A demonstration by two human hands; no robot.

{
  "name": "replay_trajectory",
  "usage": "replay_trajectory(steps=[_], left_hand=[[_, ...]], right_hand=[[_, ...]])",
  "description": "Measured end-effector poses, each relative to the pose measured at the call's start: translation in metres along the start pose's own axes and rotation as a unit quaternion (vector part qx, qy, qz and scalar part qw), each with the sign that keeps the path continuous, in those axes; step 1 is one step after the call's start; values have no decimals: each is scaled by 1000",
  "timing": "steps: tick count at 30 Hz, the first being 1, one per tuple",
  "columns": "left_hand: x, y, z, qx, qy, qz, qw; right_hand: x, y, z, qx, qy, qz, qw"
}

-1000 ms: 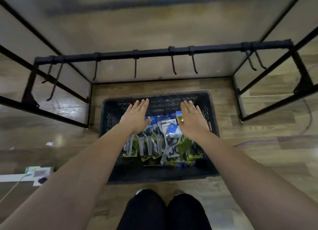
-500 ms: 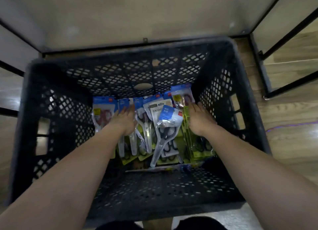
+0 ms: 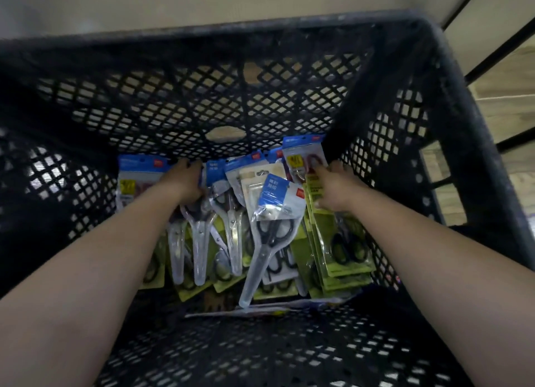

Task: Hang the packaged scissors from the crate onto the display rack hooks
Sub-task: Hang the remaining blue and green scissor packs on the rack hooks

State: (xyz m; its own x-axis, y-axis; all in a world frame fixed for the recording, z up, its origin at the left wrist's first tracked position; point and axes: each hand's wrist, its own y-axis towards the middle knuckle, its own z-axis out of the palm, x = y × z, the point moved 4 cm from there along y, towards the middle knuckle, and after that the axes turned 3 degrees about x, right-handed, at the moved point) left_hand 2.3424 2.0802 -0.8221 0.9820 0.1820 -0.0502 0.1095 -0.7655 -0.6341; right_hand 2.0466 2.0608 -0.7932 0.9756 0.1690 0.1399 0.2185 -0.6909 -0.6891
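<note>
A black mesh crate [image 3: 451,103] fills the view and holds several packaged scissors. My left hand [image 3: 185,181] is deep inside on the left, its fingers curled over the top of a blue-headed scissors pack [image 3: 199,230] with clear blade covers. On the right, my right hand [image 3: 333,187] lies with fairly straight fingers on a pack of red-handled scissors [image 3: 301,155] against the far wall, above a stack of green-carded packs [image 3: 338,250]. A black-handled pack [image 3: 275,213] lies between my hands. The rack hooks are out of view.
Only black bars of the rack frame [image 3: 492,42] show at the upper right, over the wooden floor [image 3: 509,77]. A pale wall lies beyond the crate's far rim. More green-carded packs cover the crate bottom.
My head has dropped closer to the crate. Both hands have reached farther in, the left onto the blue-headed pack tops, the right up to the red-handled pack at the far wall.
</note>
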Motion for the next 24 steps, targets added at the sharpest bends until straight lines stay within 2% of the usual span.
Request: replay_trajectory(steps=[5,8,11,13,16,20,24], left_hand=[[-6,-11,2,61,89,2,994],[-8,-18,2,44,84,6,996],[-4,-24,-10,29,91,8,995],[1,-27,-18,25,80,5,996],[8,-36,-29,39,38,5,998],[14,-67,-57,35,-11,22,999],[8,-132,-100,28,-23,57,998]], right_hand=[[4,-18,0,-4,-26,9,1000],[11,-27,-1,-12,-67,24,997],[13,-31,-10,-35,-38,59,997],[14,-32,-16,-60,-9,75,995],[17,-37,-25,-97,-24,87,991],[30,-54,-41,-68,43,96,992],[64,-114,-72,-71,-63,30,995]])
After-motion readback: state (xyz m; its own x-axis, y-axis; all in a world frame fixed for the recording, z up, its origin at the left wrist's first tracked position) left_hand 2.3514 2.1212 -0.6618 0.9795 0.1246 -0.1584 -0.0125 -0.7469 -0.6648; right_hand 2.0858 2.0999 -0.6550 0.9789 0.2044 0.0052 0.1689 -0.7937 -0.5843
